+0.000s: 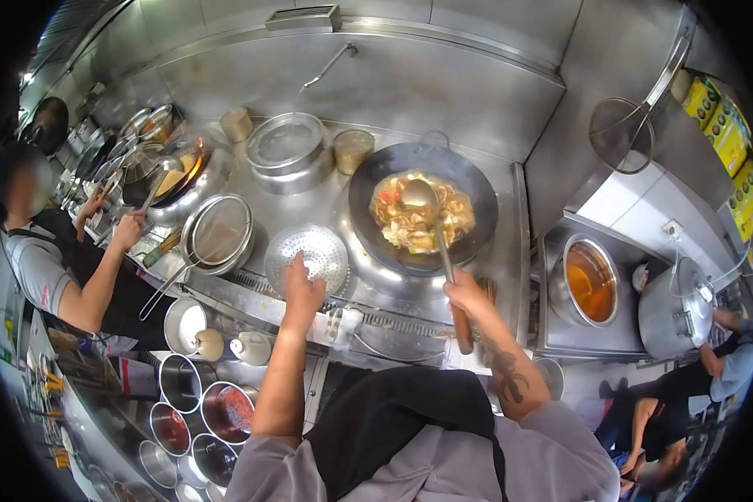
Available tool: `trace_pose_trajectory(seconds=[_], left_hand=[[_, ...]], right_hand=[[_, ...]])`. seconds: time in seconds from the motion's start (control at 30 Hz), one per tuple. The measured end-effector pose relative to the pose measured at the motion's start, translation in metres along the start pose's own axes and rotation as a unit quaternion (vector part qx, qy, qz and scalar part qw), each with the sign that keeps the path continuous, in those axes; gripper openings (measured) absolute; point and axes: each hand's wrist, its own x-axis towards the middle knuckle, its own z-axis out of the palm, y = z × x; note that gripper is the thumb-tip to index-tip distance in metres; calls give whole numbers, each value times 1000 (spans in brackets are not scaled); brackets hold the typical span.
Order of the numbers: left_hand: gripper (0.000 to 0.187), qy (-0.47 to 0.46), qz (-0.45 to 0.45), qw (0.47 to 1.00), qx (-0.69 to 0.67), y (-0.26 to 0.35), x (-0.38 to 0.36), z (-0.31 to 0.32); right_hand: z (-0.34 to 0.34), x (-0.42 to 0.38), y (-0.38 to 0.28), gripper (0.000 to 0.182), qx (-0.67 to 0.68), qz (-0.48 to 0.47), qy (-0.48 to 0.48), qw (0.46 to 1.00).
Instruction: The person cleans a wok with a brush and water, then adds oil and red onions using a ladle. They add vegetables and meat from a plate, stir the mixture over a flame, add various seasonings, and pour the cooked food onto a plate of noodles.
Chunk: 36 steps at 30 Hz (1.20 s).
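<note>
My right hand (pixel 467 294) grips the wooden-handled ladle (pixel 445 249), whose bowl rests in the food (pixel 456 209) inside a large dark wok (pixel 366 180). The food looks like a saucy mix of pale and brown pieces with a bit of red. Over the near edge of a round perforated metal strainer (pixel 330 251) is my left hand (pixel 304 289), with the index finger stretched forward. Whether it touches the strainer is unclear, and nothing shows in it.
A co-worker (pixel 50 251) handles utensils at a flaming wok on the left. A lidded pot (pixel 286 152) and mesh strainer (pixel 217 230) stand nearby. Several containers (pixel 180 381) sit lower left. Right are a bowl of orange liquid (pixel 590 280) and a tall pot (pixel 673 309).
</note>
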Motion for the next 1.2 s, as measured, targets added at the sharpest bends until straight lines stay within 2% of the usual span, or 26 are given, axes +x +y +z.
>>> trace_pose_trajectory(seconds=[0.07,0.13,0.2,0.27,0.33,0.37,0.43,0.47,0.53,0.6,0.63,0.67,0.73,0.77,0.8,0.83,0.87,0.93,1.0,1.03,1.07,1.13,1.17,1.2], left_hand=[[68,-7,-11,1000,5,0,-1,-1],[69,8,-10,999,-30,1,-5,-5],[69,10,-4,1000,-17,1,-6,-8],[69,8,4,1000,-5,-6,-7,-3],[69,68,134,984,98,-20,-5,9],[69,65,136,984,97,-18,-5,11],[68,17,70,996,61,-9,-5,15],[68,17,70,996,61,-5,-5,16],[68,23,62,997,32,-1,-4,15],[68,24,52,998,24,-5,-3,14],[68,26,41,999,16,-3,-2,11],[68,27,39,999,16,0,-3,8],[68,-31,-22,999,-5,9,-5,5],[68,-34,-20,999,-6,10,-5,8],[68,-36,-6,999,15,11,-4,12],[68,-37,7,999,37,12,-4,14],[68,-37,7,999,37,16,-4,15],[67,-36,2,999,-3,22,-5,17],[66,-31,5,999,-6,16,-5,18],[64,-26,6,1000,-8,12,-5,19],[64,-25,5,1000,-8,10,-6,18],[56,-24,10,999,24,4,-7,16],[56,-21,9,999,24,2,-8,16],[53,-34,8,999,24,1,-9,16]], right_hand=[[-19,-6,2,15,252,28,-119,960],[-54,-31,-23,14,297,110,-115,942],[-53,-13,-10,17,271,129,-119,946],[-32,5,4,20,100,-12,-48,994],[-1,14,-9,21,-48,-30,22,998],[12,15,-23,21,5,-18,8,1000],[24,18,-29,16,134,2,-54,990],[19,18,-23,16,134,2,-54,990],[-9,8,-13,21,323,54,-176,928],[-42,-16,-21,22,344,112,-132,923],[-55,-11,-20,31,287,120,-176,934],[-53,-9,-17,31,286,121,-177,934],[-46,-11,-13,38,78,-25,-100,992],[-35,-11,-15,38,80,-23,-96,992],[-17,-8,-18,41,-73,-28,-51,996],[2,-4,-20,43,-224,-31,-6,974],[11,0,-18,45,-369,-35,39,928],[6,1,-10,49,-350,-31,21,936],[-22,-6,-5,47,-250,-112,-17,962],[-45,-29,-48,45,-117,3,-116,986],[-49,-29,-47,45,-118,2,-117,986],[-64,-27,-41,41,-191,-7,-31,981],[-69,-21,-36,41,-192,-10,-32,981],[-71,-11,-26,40,-284,-67,40,956]])
